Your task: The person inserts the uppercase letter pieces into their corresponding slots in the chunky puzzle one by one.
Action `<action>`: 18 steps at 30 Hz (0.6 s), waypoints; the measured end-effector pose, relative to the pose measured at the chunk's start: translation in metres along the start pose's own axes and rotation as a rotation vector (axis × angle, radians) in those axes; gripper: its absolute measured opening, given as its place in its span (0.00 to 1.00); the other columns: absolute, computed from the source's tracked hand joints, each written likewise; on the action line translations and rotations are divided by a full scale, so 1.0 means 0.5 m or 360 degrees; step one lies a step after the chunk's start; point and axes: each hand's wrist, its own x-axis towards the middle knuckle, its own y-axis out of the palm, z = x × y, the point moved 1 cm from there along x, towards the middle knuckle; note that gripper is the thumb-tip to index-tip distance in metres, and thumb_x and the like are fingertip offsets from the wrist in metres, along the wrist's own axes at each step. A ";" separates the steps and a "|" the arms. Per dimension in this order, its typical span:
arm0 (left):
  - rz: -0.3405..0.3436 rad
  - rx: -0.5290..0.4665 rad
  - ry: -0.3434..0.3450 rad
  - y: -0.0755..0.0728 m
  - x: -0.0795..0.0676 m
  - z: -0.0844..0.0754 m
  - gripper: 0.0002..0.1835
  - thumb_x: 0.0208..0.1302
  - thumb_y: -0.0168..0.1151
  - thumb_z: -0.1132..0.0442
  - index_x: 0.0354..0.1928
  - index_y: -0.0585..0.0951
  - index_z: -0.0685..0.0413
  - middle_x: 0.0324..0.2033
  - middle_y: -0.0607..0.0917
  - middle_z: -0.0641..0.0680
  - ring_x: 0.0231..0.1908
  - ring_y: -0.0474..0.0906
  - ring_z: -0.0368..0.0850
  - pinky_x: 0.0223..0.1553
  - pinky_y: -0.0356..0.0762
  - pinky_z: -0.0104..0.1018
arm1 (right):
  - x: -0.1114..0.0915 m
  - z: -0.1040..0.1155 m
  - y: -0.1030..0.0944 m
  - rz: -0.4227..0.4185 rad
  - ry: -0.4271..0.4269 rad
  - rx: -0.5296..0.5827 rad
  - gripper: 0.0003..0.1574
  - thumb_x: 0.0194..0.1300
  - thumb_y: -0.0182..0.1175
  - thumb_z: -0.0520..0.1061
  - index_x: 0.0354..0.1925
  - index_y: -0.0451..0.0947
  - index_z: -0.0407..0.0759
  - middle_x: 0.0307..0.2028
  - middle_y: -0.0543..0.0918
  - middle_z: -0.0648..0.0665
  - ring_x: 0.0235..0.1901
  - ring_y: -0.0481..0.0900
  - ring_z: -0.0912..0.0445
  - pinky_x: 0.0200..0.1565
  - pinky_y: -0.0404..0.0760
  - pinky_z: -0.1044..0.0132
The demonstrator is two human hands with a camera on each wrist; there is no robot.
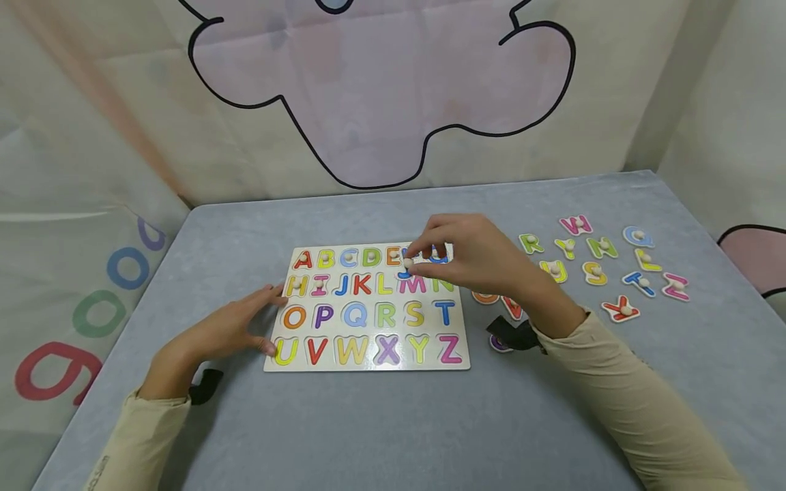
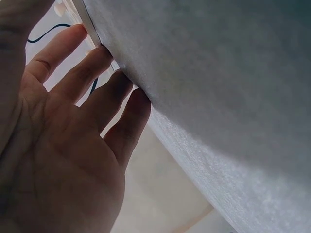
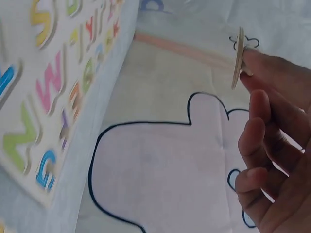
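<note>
A white alphabet puzzle board (image 1: 368,369) lies on the table with coloured letters in rows. Letters A to I carry wooden knobs; lower rows show knobless letter recesses. My left hand (image 1: 230,326) touches the board's left edge, thumb at the lower corner by the U, fingertips near the H. In the left wrist view its fingers (image 2: 92,73) reach the board's rim. Above the top row, my right hand (image 1: 469,254) pinches a blue letter piece (image 1: 403,275) by its knob. That piece (image 3: 238,60) appears edge-on in the right wrist view, off the board.
Several loose knobbed letters lie right of the board, among them a pink W (image 1: 576,225), a blue Q (image 1: 638,236) and a red X (image 1: 621,309). An orange O (image 1: 485,298) and red V (image 1: 512,308) sit beside the right forearm. A patterned curtain (image 1: 368,102) hangs behind the table.
</note>
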 end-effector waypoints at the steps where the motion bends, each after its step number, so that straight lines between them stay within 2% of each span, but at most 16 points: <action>1: -0.0001 -0.0002 -0.0001 0.000 0.000 -0.001 0.51 0.41 0.79 0.45 0.70 0.69 0.51 0.77 0.55 0.63 0.75 0.52 0.68 0.69 0.58 0.66 | 0.006 0.007 0.005 -0.0007 0.0005 0.0000 0.11 0.58 0.74 0.50 0.41 0.89 0.53 0.32 0.82 0.56 0.31 0.76 0.59 0.30 0.73 0.67; 5: -0.0017 -0.0007 -0.0005 -0.001 0.000 -0.001 0.51 0.40 0.79 0.45 0.69 0.69 0.51 0.77 0.55 0.63 0.74 0.53 0.68 0.68 0.59 0.66 | 0.034 0.032 0.027 -0.0004 0.0030 0.0039 0.11 0.59 0.73 0.51 0.41 0.89 0.53 0.31 0.82 0.56 0.31 0.75 0.60 0.32 0.74 0.66; 11: -0.0006 -0.0032 -0.0033 -0.001 0.000 0.001 0.51 0.40 0.80 0.45 0.69 0.70 0.52 0.77 0.54 0.62 0.75 0.51 0.68 0.70 0.57 0.66 | 0.076 0.057 0.061 0.0051 0.0105 0.0225 0.10 0.60 0.71 0.51 0.41 0.89 0.54 0.31 0.82 0.55 0.32 0.75 0.61 0.32 0.75 0.66; 18: 0.0011 -0.0057 -0.0054 0.001 0.001 -0.004 0.52 0.40 0.79 0.43 0.70 0.69 0.51 0.77 0.54 0.62 0.75 0.50 0.68 0.69 0.56 0.68 | 0.123 0.076 0.101 0.0064 0.0258 0.0234 0.13 0.62 0.70 0.54 0.44 0.88 0.54 0.33 0.83 0.55 0.32 0.76 0.59 0.34 0.75 0.67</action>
